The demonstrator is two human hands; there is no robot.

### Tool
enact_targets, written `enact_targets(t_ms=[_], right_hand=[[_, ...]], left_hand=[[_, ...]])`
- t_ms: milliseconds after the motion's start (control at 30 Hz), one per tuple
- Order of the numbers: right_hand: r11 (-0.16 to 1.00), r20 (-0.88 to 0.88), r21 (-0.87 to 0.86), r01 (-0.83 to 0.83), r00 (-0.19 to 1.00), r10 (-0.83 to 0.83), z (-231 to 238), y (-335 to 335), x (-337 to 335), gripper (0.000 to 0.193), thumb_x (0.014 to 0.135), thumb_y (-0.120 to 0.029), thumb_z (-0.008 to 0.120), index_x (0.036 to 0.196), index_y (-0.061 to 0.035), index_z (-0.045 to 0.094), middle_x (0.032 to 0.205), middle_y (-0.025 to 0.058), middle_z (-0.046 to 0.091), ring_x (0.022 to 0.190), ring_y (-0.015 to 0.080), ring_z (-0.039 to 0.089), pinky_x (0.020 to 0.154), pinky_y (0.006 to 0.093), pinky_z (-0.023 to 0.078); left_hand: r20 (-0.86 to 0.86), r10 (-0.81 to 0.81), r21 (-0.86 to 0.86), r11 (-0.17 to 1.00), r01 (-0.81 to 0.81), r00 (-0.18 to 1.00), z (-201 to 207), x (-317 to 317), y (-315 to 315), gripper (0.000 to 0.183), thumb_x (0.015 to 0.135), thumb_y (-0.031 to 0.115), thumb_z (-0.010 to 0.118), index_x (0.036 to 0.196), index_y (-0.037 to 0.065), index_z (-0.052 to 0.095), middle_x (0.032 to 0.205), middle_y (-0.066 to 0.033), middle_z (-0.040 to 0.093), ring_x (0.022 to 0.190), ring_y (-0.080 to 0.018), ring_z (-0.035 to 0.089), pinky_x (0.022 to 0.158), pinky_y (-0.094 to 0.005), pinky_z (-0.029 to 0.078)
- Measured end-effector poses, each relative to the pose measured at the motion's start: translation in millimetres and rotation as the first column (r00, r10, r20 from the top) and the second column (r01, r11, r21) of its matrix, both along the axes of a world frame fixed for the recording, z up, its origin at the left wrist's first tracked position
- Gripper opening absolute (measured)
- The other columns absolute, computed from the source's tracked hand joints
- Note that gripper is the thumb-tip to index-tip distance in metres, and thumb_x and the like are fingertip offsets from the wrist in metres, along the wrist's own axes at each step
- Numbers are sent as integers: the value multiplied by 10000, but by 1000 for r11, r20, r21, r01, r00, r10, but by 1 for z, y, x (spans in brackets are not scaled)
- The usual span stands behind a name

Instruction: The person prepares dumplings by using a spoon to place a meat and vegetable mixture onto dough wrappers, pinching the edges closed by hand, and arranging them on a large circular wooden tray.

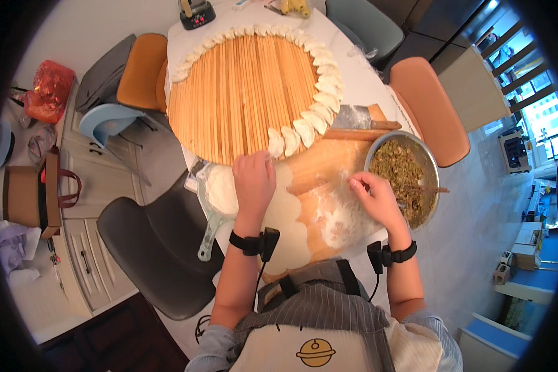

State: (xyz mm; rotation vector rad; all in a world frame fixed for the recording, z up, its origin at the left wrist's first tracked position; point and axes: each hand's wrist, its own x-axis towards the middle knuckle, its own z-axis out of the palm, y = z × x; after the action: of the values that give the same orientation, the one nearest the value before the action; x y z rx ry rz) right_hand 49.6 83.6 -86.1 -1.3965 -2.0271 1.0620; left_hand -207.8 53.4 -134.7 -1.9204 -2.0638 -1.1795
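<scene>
My left hand (254, 183) is at the near edge of a round slatted wooden tray (242, 99). Its fingertips pinch the last dumpling (275, 144) in a row of white dumplings (327, 87) curving around the rim. Over a floured wooden board (319, 167), my right hand (377, 197) is curled closed, with nothing visible in it. Beside that hand stands a metal bowl (439, 162) of greenish minced filling (400, 164), with chopsticks (431, 190) in it. A rolled dough sheet (285, 232) with a scalloped edge lies on the board, partly hidden by my left hand.
A flour container (220, 191) and a pale green handle (208, 242) sit left of the board. Beyond the board are a rolling pin (356, 134) and a cleaver (356, 116). Chairs surround the table, including a black one (155, 242) and a pink one (431, 108).
</scene>
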Motion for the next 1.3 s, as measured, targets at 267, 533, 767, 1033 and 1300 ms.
enact_targets(t_ms=[267, 533, 767, 1033, 1300], right_hand=[[980, 131, -145, -134, 979, 153, -107, -26, -68, 251, 765, -142, 627, 938, 22, 545, 926, 206, 565, 953, 370, 540, 823, 411, 451], [982, 292, -190, 24, 956, 33, -133, -27, -123, 353, 740, -272, 676, 927, 6, 562, 952, 203, 552, 958, 350, 516, 834, 391, 438], [986, 486, 65, -153, 868, 102, -130, -16, -138, 258, 723, -288, 674, 792, -48, 608, 903, 176, 573, 905, 325, 547, 775, 392, 453], [967, 354, 153, -204, 925, 139, -146, -17, -136, 171, 727, -209, 654, 786, -60, 593, 793, 137, 593, 798, 319, 582, 740, 404, 464], [942, 263, 233, -243, 948, 180, -140, -15, -132, 108, 726, -164, 652, 790, -81, 624, 814, 109, 601, 803, 308, 573, 744, 408, 438]], left_hand=[[501, 6, -315, 932, 176, 865, 28, 6, -92, 137, 854, 71, 554, 958, -8, 594, 852, -130, 641, 760, -230, 636, 666, -289, 482], [786, 234, -454, 847, 277, 572, -15, 21, -164, 155, 905, 106, 504, 969, 5, 604, 893, -70, 664, 801, -144, 640, 696, -257, 486], [779, 234, -445, 860, 249, 582, -26, 11, -165, 173, 915, 109, 490, 990, -9, 591, 901, -80, 661, 836, -148, 638, 740, -265, 490], [790, 232, -427, 873, 237, 567, -33, 12, -168, 177, 919, 111, 481, 995, -7, 589, 913, -82, 658, 831, -148, 635, 752, -265, 491], [812, 201, -388, 887, 250, 548, -35, 18, -167, 175, 921, 84, 464, 995, -23, 581, 912, -73, 642, 828, -134, 605, 764, -251, 474]])
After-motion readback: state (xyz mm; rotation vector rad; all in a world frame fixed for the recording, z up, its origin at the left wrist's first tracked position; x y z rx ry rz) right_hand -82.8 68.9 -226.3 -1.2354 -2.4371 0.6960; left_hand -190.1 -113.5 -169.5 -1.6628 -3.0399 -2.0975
